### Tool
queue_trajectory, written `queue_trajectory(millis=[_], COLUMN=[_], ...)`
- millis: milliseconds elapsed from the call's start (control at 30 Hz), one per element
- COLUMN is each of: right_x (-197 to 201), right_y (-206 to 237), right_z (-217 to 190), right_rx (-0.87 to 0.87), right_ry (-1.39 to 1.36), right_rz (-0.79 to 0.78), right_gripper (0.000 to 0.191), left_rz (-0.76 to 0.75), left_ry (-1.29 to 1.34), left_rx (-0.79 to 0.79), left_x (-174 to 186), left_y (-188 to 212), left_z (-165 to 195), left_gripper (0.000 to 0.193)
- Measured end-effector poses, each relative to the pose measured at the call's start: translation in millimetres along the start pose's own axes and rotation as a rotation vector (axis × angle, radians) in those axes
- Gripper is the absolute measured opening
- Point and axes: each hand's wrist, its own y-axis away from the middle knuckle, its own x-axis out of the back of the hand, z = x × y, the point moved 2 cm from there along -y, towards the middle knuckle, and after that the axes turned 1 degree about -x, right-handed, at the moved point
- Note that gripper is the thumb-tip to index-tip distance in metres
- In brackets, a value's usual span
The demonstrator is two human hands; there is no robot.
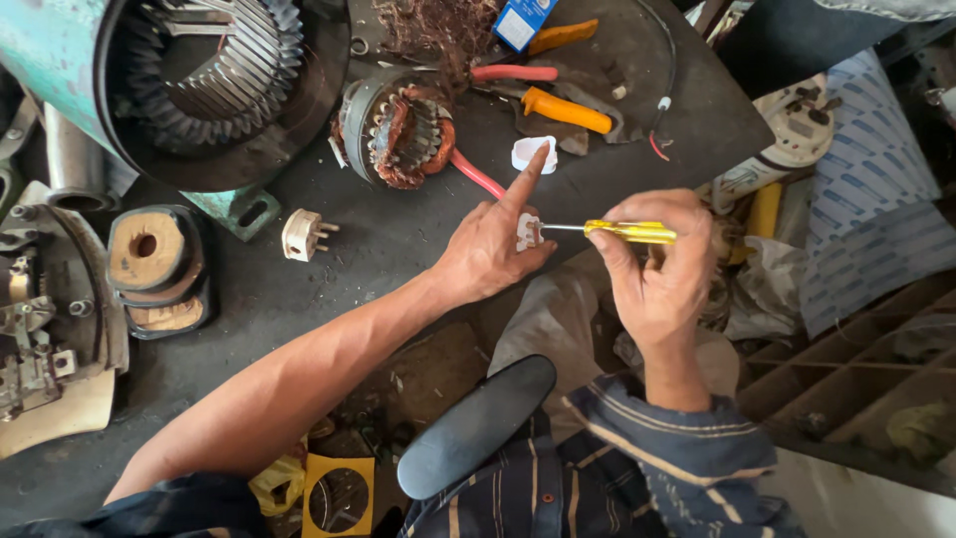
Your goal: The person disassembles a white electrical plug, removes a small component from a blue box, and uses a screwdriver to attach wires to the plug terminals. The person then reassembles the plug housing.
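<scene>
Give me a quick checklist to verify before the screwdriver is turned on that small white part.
1. Left hand pinches the small white part: ok.
2. Right hand grips the yellow-handled screwdriver: ok.
3. Screwdriver tip meets the part: ok; seated in a screw: cannot tell.
4. Left index finger points away from the shaft: ok.
5. White cover piece and white plug lie apart from the hands: ok.
6. Part braced on the bench: cannot tell.

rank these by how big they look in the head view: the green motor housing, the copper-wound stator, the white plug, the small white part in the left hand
1. green motor housing, cut off by the frame
2. copper-wound stator
3. white plug
4. small white part, partly hidden by the left hand, so its rank below the plug is unsure
</scene>
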Motion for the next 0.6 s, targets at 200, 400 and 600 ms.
queue_trajectory(millis=[200,400,600], right_x=[-2.2,-7.9,-11.7], right_y=[5.0,7.9,5.5], right_z=[3.7,-2.5,-0.3], right_rx=[-0.109,-0.033,-0.101], right_ry=[-0.395,-0.138,-0.445], right_rz=[-0.003,0.018,0.025], right_gripper=[0.044,0.046,0.045], left_rz=[-0.004,0.038,0.017], left_ry=[0.016,0.015,0.031], left_rx=[-0.008,-0.027,-0.021], left_x=[1.6,0.2,1.2], left_y=[-1.3,0.4,-0.1], left_z=[1.0,-1.3,0.1], left_gripper=[0.111,0.113,0.111])
